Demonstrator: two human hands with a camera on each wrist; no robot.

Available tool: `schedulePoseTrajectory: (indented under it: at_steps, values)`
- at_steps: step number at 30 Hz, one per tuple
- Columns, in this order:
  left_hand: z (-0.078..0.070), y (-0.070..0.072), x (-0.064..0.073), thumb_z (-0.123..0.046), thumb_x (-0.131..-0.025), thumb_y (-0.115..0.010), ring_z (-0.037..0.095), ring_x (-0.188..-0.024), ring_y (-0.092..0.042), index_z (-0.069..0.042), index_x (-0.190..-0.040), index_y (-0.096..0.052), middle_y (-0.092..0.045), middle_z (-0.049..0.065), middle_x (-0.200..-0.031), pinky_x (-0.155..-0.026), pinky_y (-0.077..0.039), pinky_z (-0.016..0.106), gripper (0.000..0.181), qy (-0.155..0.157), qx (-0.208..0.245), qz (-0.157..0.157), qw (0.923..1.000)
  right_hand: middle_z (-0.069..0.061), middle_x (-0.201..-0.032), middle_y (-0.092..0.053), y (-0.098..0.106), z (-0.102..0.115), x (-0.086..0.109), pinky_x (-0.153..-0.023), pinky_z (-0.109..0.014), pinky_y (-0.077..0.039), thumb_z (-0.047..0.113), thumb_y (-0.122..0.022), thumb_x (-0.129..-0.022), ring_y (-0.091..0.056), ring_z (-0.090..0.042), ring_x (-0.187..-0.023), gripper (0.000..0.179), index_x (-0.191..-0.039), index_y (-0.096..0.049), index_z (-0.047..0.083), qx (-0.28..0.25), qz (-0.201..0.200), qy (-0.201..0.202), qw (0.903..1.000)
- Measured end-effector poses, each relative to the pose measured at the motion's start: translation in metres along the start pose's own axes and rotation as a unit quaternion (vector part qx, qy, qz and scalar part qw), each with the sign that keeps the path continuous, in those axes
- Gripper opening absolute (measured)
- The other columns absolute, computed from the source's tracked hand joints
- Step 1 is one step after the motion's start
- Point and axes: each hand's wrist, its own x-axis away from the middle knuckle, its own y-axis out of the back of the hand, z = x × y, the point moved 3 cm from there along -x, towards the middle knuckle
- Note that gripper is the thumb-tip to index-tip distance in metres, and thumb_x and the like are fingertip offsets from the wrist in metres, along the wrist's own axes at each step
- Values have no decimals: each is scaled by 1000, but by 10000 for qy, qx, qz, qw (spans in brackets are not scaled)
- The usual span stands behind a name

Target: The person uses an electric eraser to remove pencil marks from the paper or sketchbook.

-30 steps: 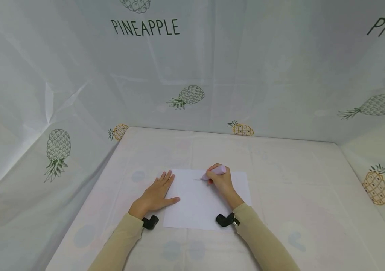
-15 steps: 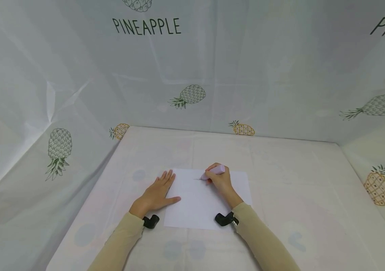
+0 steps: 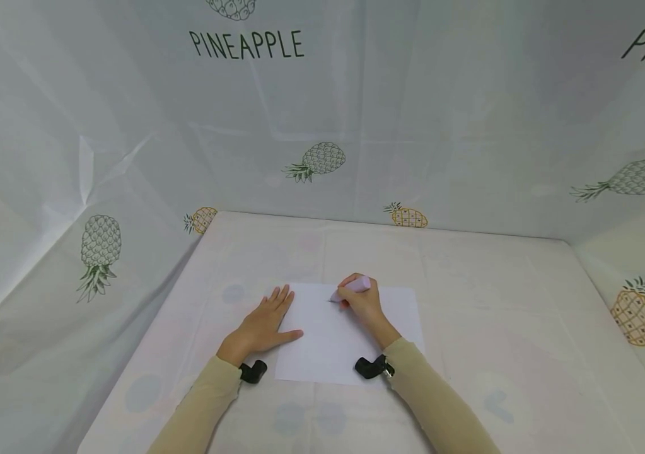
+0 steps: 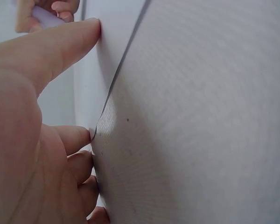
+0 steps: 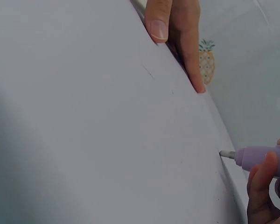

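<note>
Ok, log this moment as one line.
left hand: spread, touching left edge of paper | right hand: holding lilac pen, tip at paper | paper: on covered table

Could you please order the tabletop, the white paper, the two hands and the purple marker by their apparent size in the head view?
1. Tabletop
2. White paper
3. Left hand and right hand: too close to rank, one spread, the other curled
4. Purple marker, partly hidden
</note>
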Motion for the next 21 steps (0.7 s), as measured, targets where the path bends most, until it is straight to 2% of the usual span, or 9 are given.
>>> schedulePoseTrajectory:
  at_steps: [12, 21]
  values:
    - [-1, 1, 0, -61, -94, -57, 34, -151, -4, -1, -158, -17, -6, 15, -166, -120, -12, 51, 97, -20, 42, -18, 10000, -11, -74, -61, -9, -1, 1, -45, -25, -51, -12, -66, -79, -56, -16, -50, 6, -78, -63, -7, -4, 80, 32, 10000]
    - [1, -1, 0, -62, -94, -56, 33, -151, -4, -1, -159, -16, -6, 14, -166, -120, -12, 51, 98, 8, -45, -32, 10000, -11, -73, -63, -3, 1, 1, -45, -26, -51, -13, -66, -79, -57, -18, -50, 6, -79, -63, -8, 84, -2, 58, 9999]
